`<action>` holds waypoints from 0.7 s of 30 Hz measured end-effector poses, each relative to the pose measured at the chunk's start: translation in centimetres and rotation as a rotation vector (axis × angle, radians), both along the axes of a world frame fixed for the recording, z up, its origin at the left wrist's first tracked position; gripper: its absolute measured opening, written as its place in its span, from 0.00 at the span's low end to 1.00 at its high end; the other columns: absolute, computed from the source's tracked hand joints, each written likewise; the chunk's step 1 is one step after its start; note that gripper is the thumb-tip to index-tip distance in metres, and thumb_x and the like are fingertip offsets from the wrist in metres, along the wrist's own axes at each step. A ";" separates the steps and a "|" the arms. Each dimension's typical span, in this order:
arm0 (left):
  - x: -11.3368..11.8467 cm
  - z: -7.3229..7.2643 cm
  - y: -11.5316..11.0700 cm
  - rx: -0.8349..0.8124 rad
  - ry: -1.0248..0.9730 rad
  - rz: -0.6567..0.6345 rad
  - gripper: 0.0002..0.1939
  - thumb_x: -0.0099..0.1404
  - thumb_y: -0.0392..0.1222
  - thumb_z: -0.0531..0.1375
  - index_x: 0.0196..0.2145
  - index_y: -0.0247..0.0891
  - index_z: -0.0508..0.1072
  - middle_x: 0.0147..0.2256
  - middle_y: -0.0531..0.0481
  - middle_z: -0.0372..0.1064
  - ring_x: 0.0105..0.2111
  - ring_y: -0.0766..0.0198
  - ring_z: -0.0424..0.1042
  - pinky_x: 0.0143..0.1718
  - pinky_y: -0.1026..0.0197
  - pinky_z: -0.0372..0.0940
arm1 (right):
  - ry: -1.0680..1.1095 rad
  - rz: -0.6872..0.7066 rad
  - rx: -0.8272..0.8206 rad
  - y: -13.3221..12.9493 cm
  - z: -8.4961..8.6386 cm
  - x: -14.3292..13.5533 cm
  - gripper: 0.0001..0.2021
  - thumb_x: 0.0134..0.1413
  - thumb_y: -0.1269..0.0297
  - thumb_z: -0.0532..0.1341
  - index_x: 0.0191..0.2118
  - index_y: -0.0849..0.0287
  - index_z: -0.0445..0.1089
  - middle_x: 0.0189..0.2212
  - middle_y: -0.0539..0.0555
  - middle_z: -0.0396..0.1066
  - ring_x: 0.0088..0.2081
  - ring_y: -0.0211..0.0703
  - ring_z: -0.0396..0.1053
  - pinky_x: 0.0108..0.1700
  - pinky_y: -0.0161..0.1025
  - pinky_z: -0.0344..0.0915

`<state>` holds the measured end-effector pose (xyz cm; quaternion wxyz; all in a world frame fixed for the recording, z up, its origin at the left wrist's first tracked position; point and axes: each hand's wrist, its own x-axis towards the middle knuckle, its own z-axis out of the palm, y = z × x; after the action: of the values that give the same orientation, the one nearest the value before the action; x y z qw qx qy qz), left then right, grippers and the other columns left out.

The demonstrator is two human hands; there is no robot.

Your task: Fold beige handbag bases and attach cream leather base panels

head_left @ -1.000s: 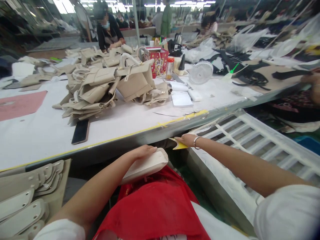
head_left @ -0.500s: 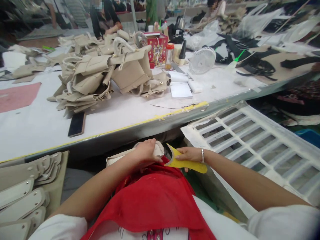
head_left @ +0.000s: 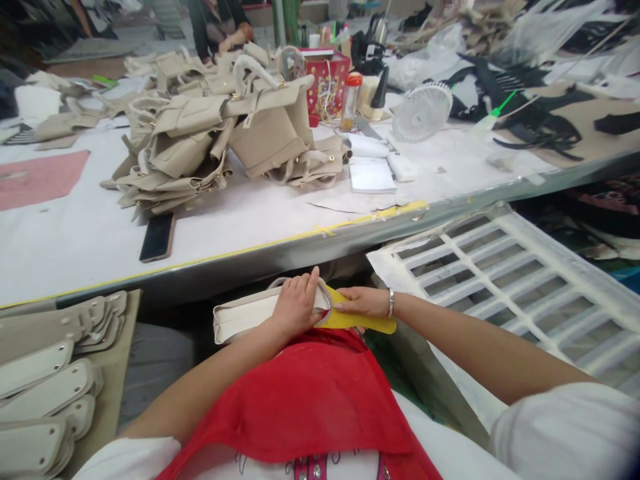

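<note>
Off-white bag body: the boxy bag (head_left: 247, 315) lies on its side at the person's lap, above the red apron (head_left: 310, 393) and just below the table's front edge, its pale, flat panel turned up. The lap probably serves as a soft support, keeping the panel within reach of both hands.
Left hand: the left hand (head_left: 295, 303) is closed over the bag's right end, forearm lying along the near side. It looks placed to steady that end; what the hidden part of the grip does underneath, I can't tell.
Right hand: the right hand (head_left: 365, 302) has a firm, narrow pinch on a flat yellow piece (head_left: 377, 325), thumb side up, with little gap between the fingers.
Yellow piece: its left end meets the bag's right end; whether it reaches inside or only rests against it is hidden. Held by its edge, it leaves that end free to press up to the bag.
Worktable: on the white tabletop (head_left: 65, 247) a heap of beige handbags (head_left: 190, 143) sits back from the edge, perhaps to leave elbow room. A phone (head_left: 157, 238) lies near the edge, handy to the left side.
Left side: pale punched panels (head_left: 37, 373) are stacked overlapping on a board, likely so each can be lifted singly.
Right side: a white slatted rack (head_left: 470, 267) stands under the right forearm, close against the table.
</note>
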<state>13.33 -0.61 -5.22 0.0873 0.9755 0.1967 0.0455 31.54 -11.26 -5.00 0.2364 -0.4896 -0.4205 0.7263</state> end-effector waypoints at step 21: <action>-1.6 0.0 1.5 -0.116 -0.009 -0.163 0.51 0.49 0.39 0.61 0.62 0.30 0.34 0.56 0.33 0.50 0.54 0.48 0.53 0.53 0.49 0.51 | -0.057 -0.303 -0.027 -0.7 -0.3 -2.9 0.20 0.50 0.48 0.58 0.40 0.60 0.57 0.20 0.48 0.68 0.14 0.34 0.63 0.15 0.29 0.60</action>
<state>11.77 0.88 -5.24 0.1479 0.9814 0.1186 0.0312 28.68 -11.93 -5.32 0.3245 -0.5710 -0.3386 0.6739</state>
